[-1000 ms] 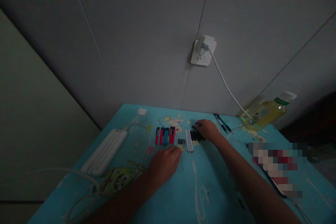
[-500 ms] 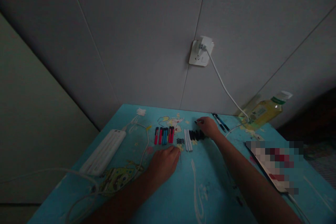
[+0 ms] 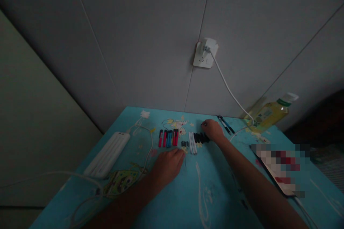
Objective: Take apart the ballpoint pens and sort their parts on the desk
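My right hand (image 3: 213, 131) is pinched at the far side of the table, with a small black pen part (image 3: 202, 124) at its fingertips. Beside and partly under it lies a row of black pen caps (image 3: 199, 138). To their left are several thin white refills (image 3: 192, 144) and some small dark pieces (image 3: 184, 144). My left hand (image 3: 170, 164) rests closed in front of these pieces; a thin, faint line shows below its fingertips, too dim to name. Several red barrels (image 3: 175, 138) and blue barrels (image 3: 168, 139) stand in a row beyond it.
Two pens (image 3: 225, 125) lie near the wall. On the left is a white power strip (image 3: 107, 154) with a looping cable. A bottle of yellow liquid (image 3: 271, 114) and a blurred flat device (image 3: 279, 171) are on the right. A charger (image 3: 208, 47) sits in the wall socket.
Almost nothing differs. My right hand's fingertips have shifted very slightly with the small black part; my left hand keeps its place.
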A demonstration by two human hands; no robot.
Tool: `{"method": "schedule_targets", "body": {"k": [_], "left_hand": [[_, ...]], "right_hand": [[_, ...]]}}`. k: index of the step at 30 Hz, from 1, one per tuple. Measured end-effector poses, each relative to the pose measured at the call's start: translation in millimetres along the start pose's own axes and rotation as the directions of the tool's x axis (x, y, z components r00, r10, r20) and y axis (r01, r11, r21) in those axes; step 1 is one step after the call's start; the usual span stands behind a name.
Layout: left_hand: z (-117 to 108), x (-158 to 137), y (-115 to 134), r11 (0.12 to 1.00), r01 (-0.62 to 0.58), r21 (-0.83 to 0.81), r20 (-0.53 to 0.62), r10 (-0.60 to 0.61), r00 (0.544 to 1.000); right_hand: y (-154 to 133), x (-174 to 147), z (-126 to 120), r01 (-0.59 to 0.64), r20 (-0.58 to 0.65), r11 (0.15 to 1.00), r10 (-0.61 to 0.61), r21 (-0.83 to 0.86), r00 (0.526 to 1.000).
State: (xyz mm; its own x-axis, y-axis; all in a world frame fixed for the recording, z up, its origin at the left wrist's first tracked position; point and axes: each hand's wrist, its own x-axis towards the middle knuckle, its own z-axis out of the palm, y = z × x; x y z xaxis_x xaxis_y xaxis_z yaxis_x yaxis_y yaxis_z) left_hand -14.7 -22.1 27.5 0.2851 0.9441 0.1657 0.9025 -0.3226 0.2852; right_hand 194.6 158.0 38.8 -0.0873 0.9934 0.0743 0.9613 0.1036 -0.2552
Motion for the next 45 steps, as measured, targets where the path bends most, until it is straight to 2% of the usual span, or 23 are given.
{"method": "schedule_targets", "body": {"k": [5, 10, 12, 14, 16, 18, 24, 26, 28, 30, 32, 37, 41, 45], "left_hand": [[3.5, 0.9, -4.1, 1.000, 0.015, -0.003, -0.035, -0.015, 0.999], [9.7, 1.3, -5.3, 0.995, -0.004, -0.097, -0.076, -0.003, 0.997], [13.0, 1.9, -6.4, 0.987, -0.018, -0.157, -0.121, -0.001, 0.993], [17.3, 2.7, -8.7, 0.975, -0.046, -0.217, -0.167, 0.010, 0.986], [21.7, 3.4, -11.3, 0.960, -0.087, -0.266, -0.192, 0.035, 0.981], [24.9, 3.4, -12.8, 0.946, -0.118, -0.301, -0.183, 0.064, 0.981], [25.0, -0.2, -7.9, 0.919, -0.174, -0.355, -0.117, 0.141, 0.983], [22.4, 0.4, -7.5, 0.914, -0.158, -0.375, -0.145, 0.111, 0.983], [18.8, 2.7, -8.9, 0.896, -0.115, -0.429, -0.198, 0.031, 0.980], [14.7, 6.0, -10.8, 0.848, -0.067, -0.527, -0.234, -0.069, 0.970], [11.0, 8.7, -11.4, 0.757, -0.012, -0.653, -0.217, -0.171, 0.961], [7.1, 10.1, -6.7, 0.458, 0.087, -0.885, -0.096, -0.363, 0.927], [7.0, 10.7, -4.5, 0.339, 0.062, -0.939, -0.086, -0.407, 0.909], [5.2, 13.4, -4.1, 0.263, 0.045, -0.964, -0.075, -0.430, 0.900]], "right_hand": [[-9.8, -13.1, -9.0, 0.054, -0.041, 0.998, -0.053, 0.036, 0.998], [-24.3, -66.9, -12.5, 0.237, -0.078, 0.958, -0.227, 0.163, 0.971], [-32.9, -95.2, -6.6, 0.361, -0.128, 0.830, -0.339, 0.426, 0.932], [-41.1, -119.6, 0.5, 0.399, -0.122, 0.699, -0.412, 0.593, 0.903], [-46.8, -136.1, 6.2, 0.380, -0.125, 0.637, -0.409, 0.670, 0.904], [-48.6, -144.7, 9.4, 0.339, -0.112, 0.615, -0.378, 0.712, 0.919], [-37.9, -148.0, 13.8, 0.249, -0.072, 0.561, -0.319, 0.790, 0.945], [-34.1, -145.9, 14.1, 0.202, -0.063, 0.530, -0.267, 0.823, 0.961], [-31.1, -142.4, 13.4, 0.126, -0.045, 0.466, -0.182, 0.876, 0.982], [-29.1, -138.5, 12.6, 0.037, 0.015, 0.385, -0.131, 0.922, 0.991], [-28.6, -136.3, 13.4, -0.043, 0.089, 0.305, -0.141, 0.951, 0.986], [-34.1, -140.7, 23.2, -0.191, 0.223, 0.136, -0.289, 0.972, 0.931], [-38.1, -145.3, 29.0, -0.261, 0.277, 0.096, -0.378, 0.961, 0.883], [-38.3, -146.0, 27.7, -0.274, 0.289, 0.095, -0.383, 0.957, 0.878]]}}
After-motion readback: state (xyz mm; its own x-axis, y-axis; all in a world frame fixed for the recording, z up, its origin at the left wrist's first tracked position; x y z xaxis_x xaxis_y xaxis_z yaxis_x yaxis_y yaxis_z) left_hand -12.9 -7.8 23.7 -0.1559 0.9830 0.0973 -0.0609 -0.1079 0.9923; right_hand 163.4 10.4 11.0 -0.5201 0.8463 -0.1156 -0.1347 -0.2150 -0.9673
